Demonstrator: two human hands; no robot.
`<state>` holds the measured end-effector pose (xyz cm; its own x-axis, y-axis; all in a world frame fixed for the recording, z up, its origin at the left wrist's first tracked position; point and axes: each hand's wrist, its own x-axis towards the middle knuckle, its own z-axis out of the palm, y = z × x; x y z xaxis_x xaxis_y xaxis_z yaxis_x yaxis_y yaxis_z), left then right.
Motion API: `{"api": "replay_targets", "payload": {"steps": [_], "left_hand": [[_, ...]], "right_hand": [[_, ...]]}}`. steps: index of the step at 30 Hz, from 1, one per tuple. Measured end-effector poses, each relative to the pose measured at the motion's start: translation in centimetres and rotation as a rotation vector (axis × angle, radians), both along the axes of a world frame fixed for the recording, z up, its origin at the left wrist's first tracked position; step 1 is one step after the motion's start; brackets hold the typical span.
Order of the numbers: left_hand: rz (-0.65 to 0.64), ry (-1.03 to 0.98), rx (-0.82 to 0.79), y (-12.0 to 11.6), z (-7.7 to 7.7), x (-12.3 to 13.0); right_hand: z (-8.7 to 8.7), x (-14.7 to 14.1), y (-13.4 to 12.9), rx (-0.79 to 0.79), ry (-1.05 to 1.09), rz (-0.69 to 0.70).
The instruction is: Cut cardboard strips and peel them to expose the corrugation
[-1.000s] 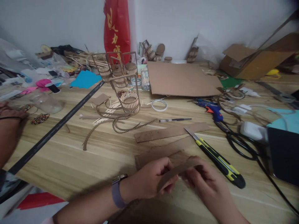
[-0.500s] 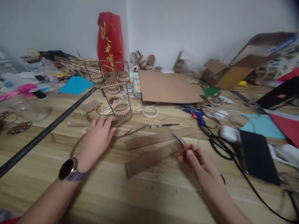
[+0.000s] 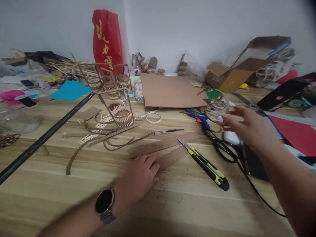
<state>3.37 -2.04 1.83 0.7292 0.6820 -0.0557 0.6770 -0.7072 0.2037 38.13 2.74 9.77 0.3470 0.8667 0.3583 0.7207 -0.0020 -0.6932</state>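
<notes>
My left hand (image 3: 140, 174) rests with lowered fingers on the lower brown cardboard strip (image 3: 172, 157), covering its left end. A second cardboard strip (image 3: 165, 144) lies just above it. The yellow and black utility knife (image 3: 207, 166) lies on the table with its blade out, the tip over the upper strip. My right hand (image 3: 243, 126) is raised at the right, over the white plug and the dark phone (image 3: 254, 164). Its thumb and fingers come together by a pale, narrow upright piece (image 3: 227, 107), too blurred to name.
A blue glue gun (image 3: 202, 120) with a black cable lies left of my right hand. Small stick baskets (image 3: 122, 115) with tall handles stand at left, near notched cardboard strips (image 3: 74, 158). A pen (image 3: 169, 131), white ring (image 3: 153, 117) and large cardboard sheet (image 3: 172, 92) lie beyond.
My right hand has let go of the utility knife and moved up and right. My left hand has come from beside the basket down to the cardboard strips. The view has shifted slightly right.
</notes>
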Motion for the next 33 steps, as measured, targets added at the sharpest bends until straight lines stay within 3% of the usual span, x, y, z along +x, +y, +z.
{"api": "replay_targets", "payload": {"steps": [3,9,13,20,26,31,33], "left_hand": [[0.023,0.024,-0.028,0.3,-0.4,0.1],[0.008,-0.078,-0.006,0.5,-0.9,-0.4],[-0.024,-0.105,0.002,0.7,-1.0,-1.2],[-0.091,-0.126,0.027,1.2,-1.0,-2.4],[-0.133,-0.055,0.128,1.9,-0.8,-1.8],[-0.015,-0.049,0.09,4.3,0.9,-0.3],[0.054,0.004,0.059,5.6,1.3,0.4]], "right_hand": [[-0.9,-0.2,0.0,-0.052,-0.174,-0.032],[-7.0,-3.8,-3.9,-0.29,-0.35,0.246],[-9.4,-3.4,-5.5,-0.408,-0.558,0.329],[-10.1,0.2,-7.0,-0.406,-0.516,0.282],[-11.5,3.3,-7.5,-0.453,-0.499,0.211],[-10.4,1.8,-7.5,-0.344,-0.675,0.083],[-9.9,-0.1,-7.4,-0.277,-0.683,0.133]]}}
